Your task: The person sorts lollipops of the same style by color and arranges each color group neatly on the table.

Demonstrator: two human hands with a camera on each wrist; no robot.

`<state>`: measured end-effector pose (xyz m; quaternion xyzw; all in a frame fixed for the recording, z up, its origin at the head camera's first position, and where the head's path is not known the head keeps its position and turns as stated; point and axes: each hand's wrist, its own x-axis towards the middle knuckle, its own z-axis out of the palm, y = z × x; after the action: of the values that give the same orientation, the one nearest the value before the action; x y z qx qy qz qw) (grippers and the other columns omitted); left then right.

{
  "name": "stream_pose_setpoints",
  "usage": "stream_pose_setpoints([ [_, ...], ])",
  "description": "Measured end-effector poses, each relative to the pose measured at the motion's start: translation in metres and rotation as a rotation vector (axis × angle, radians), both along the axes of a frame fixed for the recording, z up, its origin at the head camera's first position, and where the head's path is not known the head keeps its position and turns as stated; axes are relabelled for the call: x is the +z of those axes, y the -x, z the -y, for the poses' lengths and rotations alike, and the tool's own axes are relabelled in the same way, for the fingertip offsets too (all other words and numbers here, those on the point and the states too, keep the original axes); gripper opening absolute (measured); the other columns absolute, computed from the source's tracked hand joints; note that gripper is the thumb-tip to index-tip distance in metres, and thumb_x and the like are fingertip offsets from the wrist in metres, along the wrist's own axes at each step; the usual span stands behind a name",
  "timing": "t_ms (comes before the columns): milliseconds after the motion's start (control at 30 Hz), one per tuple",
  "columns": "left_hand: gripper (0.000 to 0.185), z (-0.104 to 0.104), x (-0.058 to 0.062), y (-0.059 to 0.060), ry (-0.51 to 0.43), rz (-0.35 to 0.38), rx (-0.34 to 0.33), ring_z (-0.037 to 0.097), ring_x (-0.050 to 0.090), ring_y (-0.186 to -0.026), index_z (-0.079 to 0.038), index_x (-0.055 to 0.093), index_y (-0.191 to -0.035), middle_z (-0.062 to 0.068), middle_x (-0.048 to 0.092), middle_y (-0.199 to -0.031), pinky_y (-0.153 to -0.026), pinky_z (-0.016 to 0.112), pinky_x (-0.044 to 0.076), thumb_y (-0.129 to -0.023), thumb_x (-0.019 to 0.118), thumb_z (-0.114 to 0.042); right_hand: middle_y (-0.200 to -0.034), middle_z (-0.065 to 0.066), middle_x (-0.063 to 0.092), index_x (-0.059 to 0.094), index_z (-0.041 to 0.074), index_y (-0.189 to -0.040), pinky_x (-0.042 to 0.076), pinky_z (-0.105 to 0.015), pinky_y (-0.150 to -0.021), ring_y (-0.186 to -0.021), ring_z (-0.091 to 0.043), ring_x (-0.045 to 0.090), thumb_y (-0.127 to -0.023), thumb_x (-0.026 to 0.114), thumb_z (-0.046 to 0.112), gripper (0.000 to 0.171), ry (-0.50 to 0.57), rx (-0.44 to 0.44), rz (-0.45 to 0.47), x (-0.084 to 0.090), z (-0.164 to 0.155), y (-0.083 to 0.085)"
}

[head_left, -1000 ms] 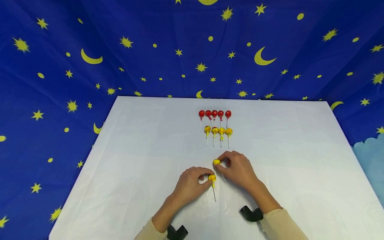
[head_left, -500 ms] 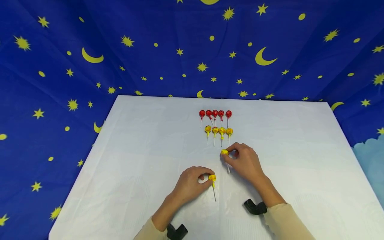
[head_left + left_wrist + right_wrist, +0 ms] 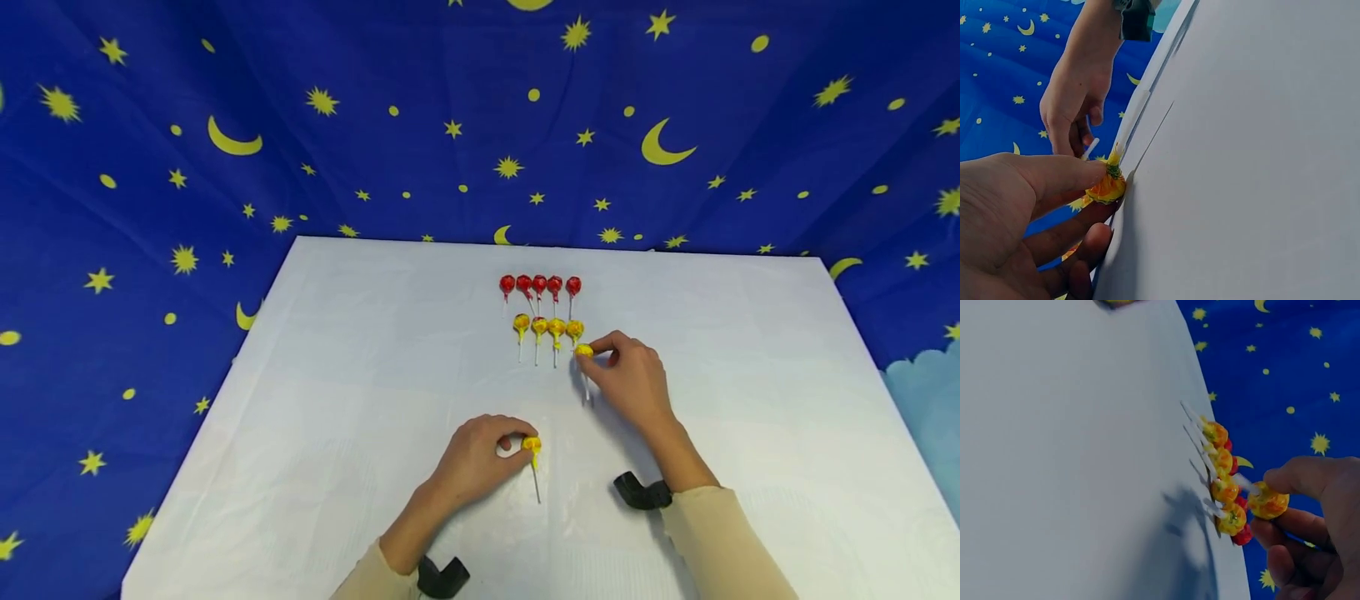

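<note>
My left hand [image 3: 483,457] pinches the yellow head of a lollipop [image 3: 532,444] between thumb and forefinger, low in the middle of the table. That lollipop's thin stick points toward me. Farther up and to the right, my right hand [image 3: 628,377] pinches a second yellow lollipop [image 3: 1268,501] by its head, its stick pointing toward me. This one overlaps the right end of a row of yellow lollipops [image 3: 557,327] in the head view. Behind them lies a row of red lollipops [image 3: 539,285], sticks also toward me.
A white table [image 3: 375,350] carries everything. A blue cloth [image 3: 420,150] with yellow stars and moons hangs behind it and at the sides. Black curved pieces [image 3: 643,492] sit at both wrists, by the beige sleeves [image 3: 723,533].
My right hand has carried its yellow lollipop up and to the right, to the right end of the yellow row. My left hand stays in place with its lollipop.
</note>
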<state>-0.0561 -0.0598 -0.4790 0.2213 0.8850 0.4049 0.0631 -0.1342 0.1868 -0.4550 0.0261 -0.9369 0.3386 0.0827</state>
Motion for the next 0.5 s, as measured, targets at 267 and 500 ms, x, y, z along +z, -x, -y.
stream_pose_setpoints([
  [267, 0.020, 0.001, 0.000, -0.001, -0.009, 0.016, -0.004, 0.004, 0.054, -0.074, -0.028, 0.072, -0.105, -0.018, 0.064, -0.092, -0.069, 0.024, 0.043, -0.086, 0.074, -0.026, -0.079, -0.007, 0.066, 0.070, 0.007, -0.096, 0.037, -0.037, -0.063, -0.066, -0.023, 0.053, -0.084, 0.072, 0.034, 0.030, -0.018, -0.089, 0.075, -0.002, -0.007, 0.019],
  [500, 0.020, 0.000, 0.002, 0.002, -0.024, 0.016, 0.001, 0.006, 0.055, -0.074, -0.027, 0.073, -0.104, -0.016, 0.065, -0.092, -0.069, 0.025, 0.044, -0.085, 0.074, -0.025, -0.091, -0.011, 0.068, 0.069, 0.005, -0.097, 0.041, -0.043, -0.070, -0.080, -0.030, 0.058, -0.084, 0.073, 0.033, 0.031, -0.027, -0.121, 0.108, -0.006, -0.012, 0.036],
])
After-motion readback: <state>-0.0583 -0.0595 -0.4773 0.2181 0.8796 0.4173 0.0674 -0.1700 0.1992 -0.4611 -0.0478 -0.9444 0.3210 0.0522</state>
